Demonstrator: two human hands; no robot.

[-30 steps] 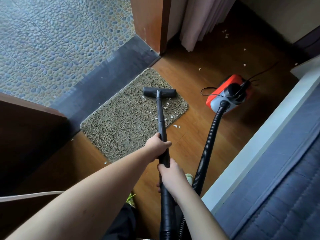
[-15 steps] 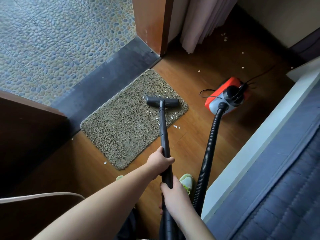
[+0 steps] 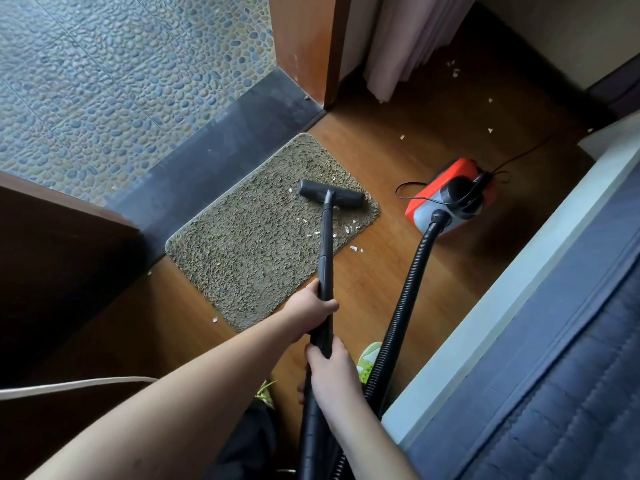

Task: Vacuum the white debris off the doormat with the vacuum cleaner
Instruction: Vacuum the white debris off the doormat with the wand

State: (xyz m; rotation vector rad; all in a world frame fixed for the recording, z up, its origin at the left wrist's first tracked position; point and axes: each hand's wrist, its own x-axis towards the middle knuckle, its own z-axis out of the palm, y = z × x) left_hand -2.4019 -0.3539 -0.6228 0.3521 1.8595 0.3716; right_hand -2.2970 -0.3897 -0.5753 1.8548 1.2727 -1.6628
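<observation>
While both hands wrap the black wand (image 3: 325, 258), the left hand (image 3: 311, 306) has its fingers (image 3: 327, 304) curled round the tube higher up and the right hand (image 3: 332, 370) grips it just below, nearer the body. From there the wand runs toward twelve o'clock to the floor head (image 3: 330, 194), which rests on the far right part of the doormat (image 3: 249, 244). White debris (image 3: 349, 228) lies on the mat just behind the head, toward its right edge, with a few bits on the wooden floor (image 3: 398, 258) beside it. At two o'clock sits the red and grey vacuum cleaner (image 3: 450, 199), its ribbed hose (image 3: 405, 299) coming back to the hands and a thin cord (image 3: 519, 157) trailing off. No writing on it can be read. A bed (image 3: 554, 375) fills the right side; a curtain (image 3: 405, 39) hangs at one o'clock.
</observation>
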